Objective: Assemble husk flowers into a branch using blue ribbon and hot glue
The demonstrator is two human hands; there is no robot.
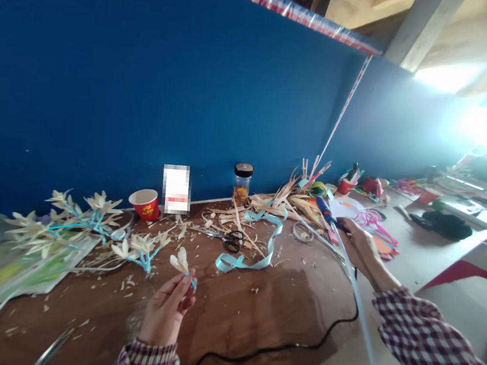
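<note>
Cream-petalled, the flower [180, 261] stands just above the surface [239, 304] in the left hand [168, 305], whose thumb and fingers pinch it low, at the blue-wrapped base; that grip probably spares the thin petals from crushing. Well apart from it, the right hand [364, 249] closes around the glue gun [325, 209], some fingers hidden, with the nozzle angled up and away, likely to keep heat off the person. Its cord [273, 350] loops loosely towards the near edge, apparently leaving slack for the arm.

Finished-looking sprays [147, 251] lie to the left, perhaps so their petals stay out of the scraps. Scissors [233, 241] and ribbon [273, 246] rest between the two hands, seemingly for easy reach, while the cup [144, 204] and jar [242, 185] stand back near the wall [150, 87], where sleeves would hardly catch them.
</note>
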